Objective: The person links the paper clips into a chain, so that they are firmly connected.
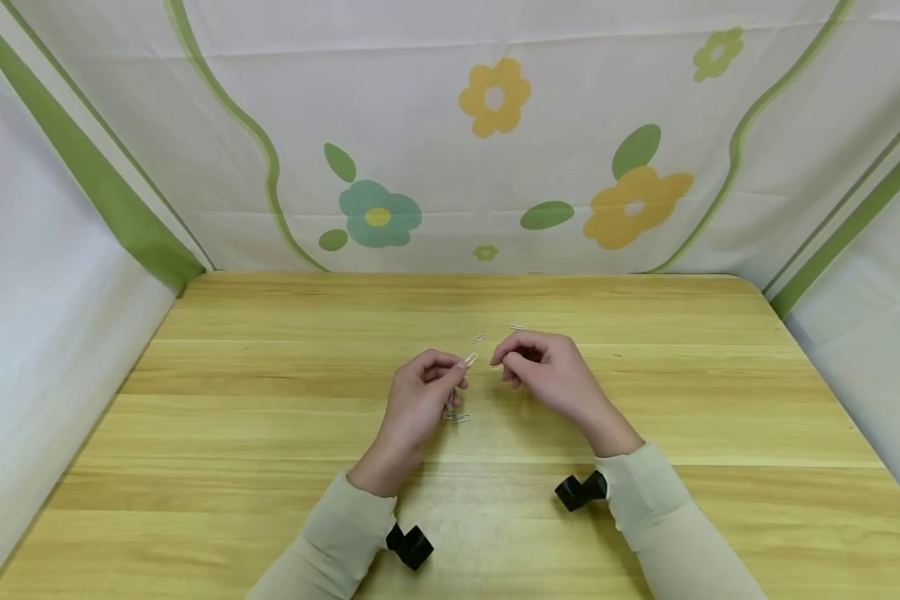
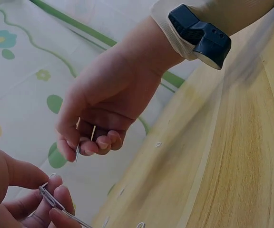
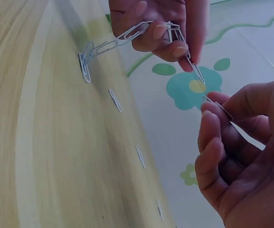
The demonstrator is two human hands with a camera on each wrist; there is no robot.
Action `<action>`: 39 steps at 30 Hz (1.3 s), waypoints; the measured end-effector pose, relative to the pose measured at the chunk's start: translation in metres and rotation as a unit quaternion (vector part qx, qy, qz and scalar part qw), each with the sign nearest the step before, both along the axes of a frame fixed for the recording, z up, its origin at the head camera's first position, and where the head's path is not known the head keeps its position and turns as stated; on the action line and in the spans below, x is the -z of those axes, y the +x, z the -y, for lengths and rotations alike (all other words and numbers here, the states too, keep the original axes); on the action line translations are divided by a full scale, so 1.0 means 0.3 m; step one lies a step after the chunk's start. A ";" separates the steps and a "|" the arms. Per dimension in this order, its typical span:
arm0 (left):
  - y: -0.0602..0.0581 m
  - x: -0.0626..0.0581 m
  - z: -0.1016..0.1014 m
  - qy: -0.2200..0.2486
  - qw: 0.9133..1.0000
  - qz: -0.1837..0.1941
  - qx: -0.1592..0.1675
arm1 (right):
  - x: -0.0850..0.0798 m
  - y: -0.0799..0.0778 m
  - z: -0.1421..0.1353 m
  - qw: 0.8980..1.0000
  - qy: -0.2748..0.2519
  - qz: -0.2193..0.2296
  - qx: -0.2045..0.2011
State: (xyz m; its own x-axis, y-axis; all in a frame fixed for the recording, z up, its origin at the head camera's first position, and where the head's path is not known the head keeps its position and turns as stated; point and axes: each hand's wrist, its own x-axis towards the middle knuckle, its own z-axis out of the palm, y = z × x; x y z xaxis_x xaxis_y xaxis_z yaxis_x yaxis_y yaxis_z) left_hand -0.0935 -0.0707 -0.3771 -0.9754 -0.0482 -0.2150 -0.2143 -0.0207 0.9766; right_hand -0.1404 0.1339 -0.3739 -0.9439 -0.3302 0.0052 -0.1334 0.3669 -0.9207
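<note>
My left hand (image 1: 420, 396) pinches the end clip (image 1: 472, 360) of a chain of white paper clips between thumb and forefinger. The chain (image 3: 127, 34) runs across its curled fingers and hangs down, with its lower clips (image 1: 459, 418) at the tabletop. Just to the right, my right hand (image 1: 551, 372) pinches a single paper clip (image 3: 219, 106) between thumb and fingertips. In the right wrist view, a small gap separates this clip from the tip of the chain's end clip.
Loose paper clips lie on the wooden table (image 1: 232, 433) beyond the hands, one clip (image 1: 478, 338) in the middle and another (image 1: 518, 326) behind the right hand. A white floral curtain (image 1: 435, 125) hangs at the table's back edge. Each sleeve carries a black wrist camera (image 1: 411, 547).
</note>
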 end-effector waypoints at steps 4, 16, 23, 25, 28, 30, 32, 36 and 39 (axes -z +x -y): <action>0.001 0.004 -0.003 0.000 1.000 0.001 0.004 | -0.004 0.001 0.001 1.000 0.015 -0.003 0.007; 0.007 0.002 -0.004 -0.006 1.000 0.010 0.005 | 0.002 -0.001 -0.003 1.000 -0.009 0.007 -0.026; 0.006 0.003 -0.002 -0.001 1.000 0.011 0.009 | 0.003 -0.001 0.001 0.999 -0.022 0.017 -0.028; 0.006 0.002 -0.002 0.000 1.000 0.011 0.009 | 0.005 -0.002 0.002 0.999 -0.020 0.017 -0.025; 0.008 0.000 -0.003 0.000 1.000 0.011 0.010 | 0.006 -0.002 0.002 0.999 -0.018 0.017 -0.023; 0.009 -0.001 -0.004 -0.004 1.000 0.009 0.013 | 0.007 -0.003 0.002 1.000 -0.015 0.016 -0.022; 0.010 -0.002 -0.004 -0.009 1.000 0.006 0.019 | 0.007 -0.004 0.002 1.000 -0.014 0.015 -0.023; 0.014 -0.004 -0.005 -0.017 0.999 0.002 0.030 | 0.006 -0.004 0.004 1.000 -0.011 0.016 -0.021; 0.015 -0.003 -0.005 -0.018 0.999 0.002 0.031 | 0.005 -0.003 0.007 0.999 -0.013 0.020 -0.022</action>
